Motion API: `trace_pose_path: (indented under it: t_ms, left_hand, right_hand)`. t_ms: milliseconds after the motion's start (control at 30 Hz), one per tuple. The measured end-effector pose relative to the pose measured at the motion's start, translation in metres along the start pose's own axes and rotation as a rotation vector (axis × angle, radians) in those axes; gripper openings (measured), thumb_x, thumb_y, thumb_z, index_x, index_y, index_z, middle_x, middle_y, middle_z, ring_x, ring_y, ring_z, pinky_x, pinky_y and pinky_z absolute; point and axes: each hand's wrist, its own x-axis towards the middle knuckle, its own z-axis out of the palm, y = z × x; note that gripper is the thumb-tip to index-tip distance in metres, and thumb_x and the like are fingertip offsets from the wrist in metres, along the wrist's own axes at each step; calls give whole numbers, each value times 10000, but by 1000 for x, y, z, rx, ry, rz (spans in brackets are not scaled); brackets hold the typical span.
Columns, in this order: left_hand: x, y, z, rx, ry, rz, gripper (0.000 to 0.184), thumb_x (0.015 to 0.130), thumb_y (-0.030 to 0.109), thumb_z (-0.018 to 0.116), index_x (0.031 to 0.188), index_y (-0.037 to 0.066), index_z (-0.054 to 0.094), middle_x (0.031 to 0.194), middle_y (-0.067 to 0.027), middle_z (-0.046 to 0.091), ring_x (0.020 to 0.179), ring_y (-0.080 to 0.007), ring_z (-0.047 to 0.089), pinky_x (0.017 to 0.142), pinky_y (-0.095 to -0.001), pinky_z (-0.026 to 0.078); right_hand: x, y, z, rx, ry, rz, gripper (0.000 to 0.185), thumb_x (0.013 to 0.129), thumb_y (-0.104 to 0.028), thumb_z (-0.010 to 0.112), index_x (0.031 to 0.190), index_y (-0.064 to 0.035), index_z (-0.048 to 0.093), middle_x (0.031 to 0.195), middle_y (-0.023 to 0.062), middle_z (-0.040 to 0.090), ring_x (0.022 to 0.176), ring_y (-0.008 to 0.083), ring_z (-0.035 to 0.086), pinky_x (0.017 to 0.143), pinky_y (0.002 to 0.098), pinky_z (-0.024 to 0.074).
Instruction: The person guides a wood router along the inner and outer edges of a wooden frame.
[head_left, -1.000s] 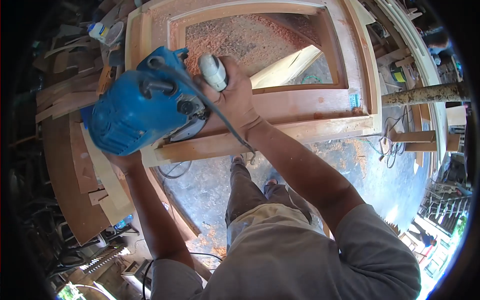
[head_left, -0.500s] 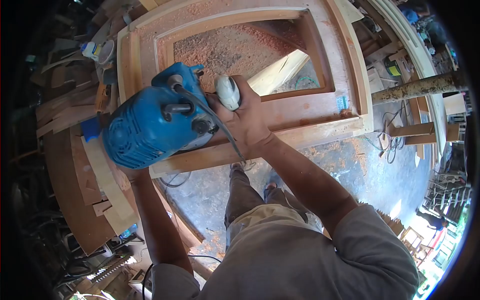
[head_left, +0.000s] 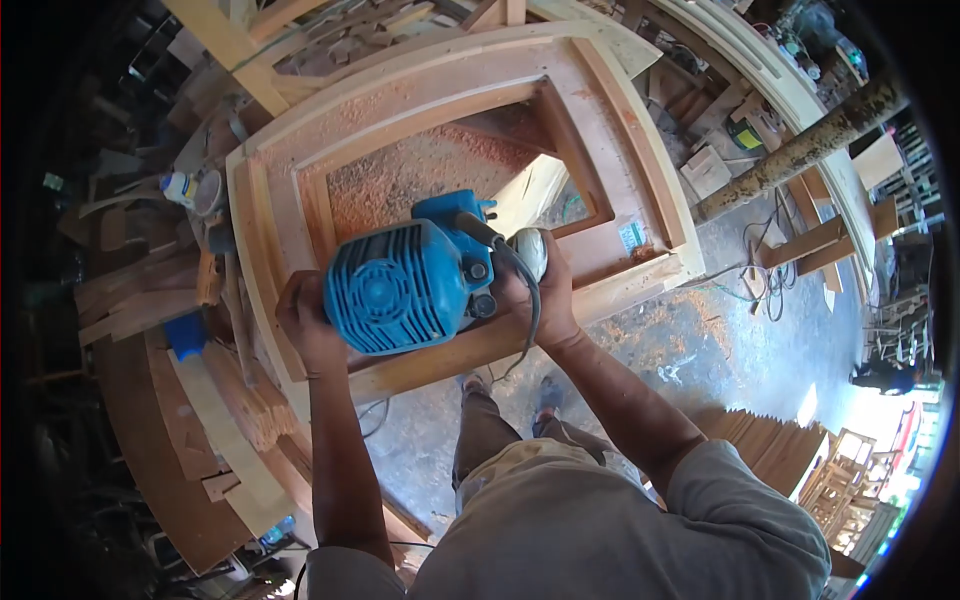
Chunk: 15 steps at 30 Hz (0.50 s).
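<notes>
A blue power tool (head_left: 395, 285) with a vented motor housing sits over the near rail of a wooden frame (head_left: 455, 365). My left hand (head_left: 312, 325) is closed on the tool's left side, its fingers partly hidden by the housing. At the other side my right hand (head_left: 550, 295) wraps round the tool's pale knob (head_left: 530, 254). A dark cord arches from the tool's top past my right wrist. The tool's base is hidden beneath the housing. Inside the frame is a rectangular opening, with reddish shavings and a pale board seen through it.
Stacked boards (head_left: 170, 430) lie at the left, near a white bottle (head_left: 177, 187) and a tub. A rusty pole (head_left: 800, 150) slants in from the upper right. Loose cables (head_left: 770, 270) lie on the floor at right. Cut wood pieces (head_left: 765, 445) stand at the lower right.
Both hands and the tool have moved right along the near rail. The view has turned, so more of the frame's far side shows. My left hand has come into fuller view.
</notes>
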Motion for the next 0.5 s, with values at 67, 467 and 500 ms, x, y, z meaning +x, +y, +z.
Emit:
trace_pose_path:
  t_ms: [67, 467, 500]
  left_hand:
    - [7, 6, 5, -131, -72, -70, 316, 999, 230, 556, 788, -1, 602, 695, 1, 549, 657, -94, 482, 624, -278, 394]
    - [25, 8, 37, -156, -250, -84, 293, 994, 217, 578, 798, 3, 619, 691, -15, 591, 636, -98, 506, 608, -281, 407]
    - [26, 9, 40, -152, -247, -72, 297, 996, 219, 578, 794, 5, 617, 688, -15, 591, 628, -95, 503, 599, -279, 404]
  right_hand:
    - [-3, -8, -7, -51, 24, -3, 374, 920, -245, 779, 1125, -8, 575, 869, 81, 628, 813, 132, 592, 726, 325, 513]
    - [-20, -8, -35, -227, 131, 38, 465, 861, -306, 829, 1132, -30, 571, 876, 180, 667, 770, 311, 686, 711, 398, 537]
    - [-19, -9, -35, -237, 145, 8, 458, 859, -288, 830, 1130, -26, 568, 869, 172, 663, 758, 292, 679, 706, 391, 536]
